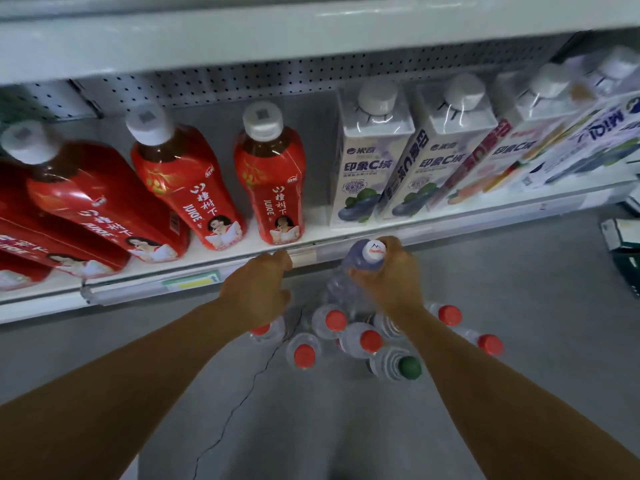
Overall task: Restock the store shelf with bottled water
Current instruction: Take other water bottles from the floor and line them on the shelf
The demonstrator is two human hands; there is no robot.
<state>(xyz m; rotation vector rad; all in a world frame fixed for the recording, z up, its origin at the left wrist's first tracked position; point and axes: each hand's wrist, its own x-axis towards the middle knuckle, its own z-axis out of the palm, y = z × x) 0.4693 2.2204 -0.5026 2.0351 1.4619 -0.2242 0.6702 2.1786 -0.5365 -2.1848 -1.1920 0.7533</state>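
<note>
Shelf, left to right: I am seeing red juice bottles standing in a row, then white square cartons leaning rightward. Left hand: fingers are curling loosely at the shelf's front edge; I cannot tell whether this grip is holding anything. Right hand: its grip is wrapping closed around a clear water bottle, white cap up, just below the shelf edge. Floor: red-capped water bottles are clustering beneath both hands, one green-capped bottle beside them
</note>
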